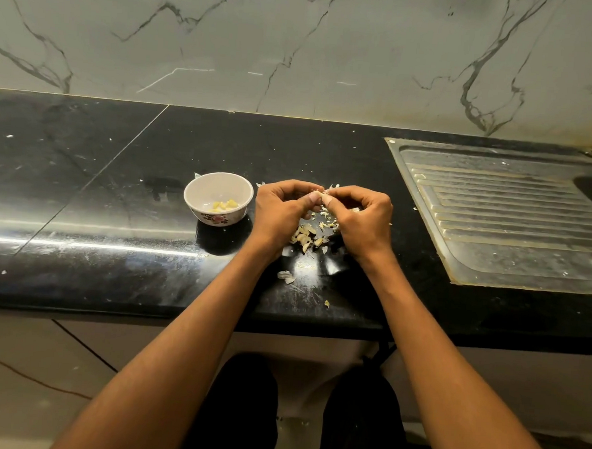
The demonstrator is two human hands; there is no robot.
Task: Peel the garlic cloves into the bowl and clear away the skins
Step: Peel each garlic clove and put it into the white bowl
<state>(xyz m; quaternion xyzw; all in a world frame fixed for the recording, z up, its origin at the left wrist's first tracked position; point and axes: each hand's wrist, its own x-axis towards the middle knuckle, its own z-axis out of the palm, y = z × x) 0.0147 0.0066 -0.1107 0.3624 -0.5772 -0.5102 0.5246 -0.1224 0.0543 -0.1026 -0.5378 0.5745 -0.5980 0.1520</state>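
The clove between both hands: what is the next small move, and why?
Probably keep pulling the skin off, then drop the clove into the bowl. The left hand and right hand both pinch it, some skin seems still attached, and peeled cloves already lie in the bowl just left of them.

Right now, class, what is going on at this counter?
A person is peeling garlic at a black counter. The left hand and the right hand pinch one garlic clove between them, above a pile of skins. A few peeled cloves already lie in the white bowl beside the left hand. The skins are not yet cleared. A steel draining board lies to the right.
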